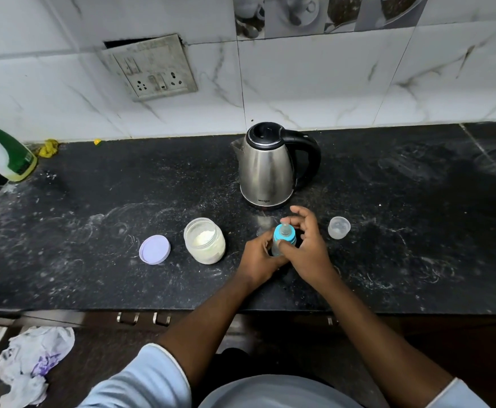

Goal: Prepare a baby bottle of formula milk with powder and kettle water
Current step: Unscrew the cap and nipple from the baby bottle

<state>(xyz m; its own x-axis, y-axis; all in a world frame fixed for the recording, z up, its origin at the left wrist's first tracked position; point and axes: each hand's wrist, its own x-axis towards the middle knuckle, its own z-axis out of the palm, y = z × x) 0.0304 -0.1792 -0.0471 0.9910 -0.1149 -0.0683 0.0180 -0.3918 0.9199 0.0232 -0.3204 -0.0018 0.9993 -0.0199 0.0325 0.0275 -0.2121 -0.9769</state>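
- I read the baby bottle (276, 249) as upright on the dark surface (93, 231), near its front edge and just in front of the kettle (265, 169).
- Left hand (257, 257): grasping. Its fingers wrap the lower body of the baby bottle from the left side.
- Right hand (310, 248): grasping. The thumb lies against the near side of the blue collar (284, 236) and the curled fingers arch over its far side, above the teat (285, 229).
- The blue collar sits on top of the baby bottle; I cannot tell whether it is fully screwed down.
- Powder jar (204, 240): open, upright, to the left of the left hand, with pale powder inside.
- Purple lid (154, 249): flat on the surface, just left of the powder jar and apart from it.
- Clear cap (339, 227): on the surface to the right of the right hand, not touched.
- Kettle: steel body, black lid down, handle to the right, spout to the left.
- Spray bottle (8, 154): at the far left end of the surface, by the wall.
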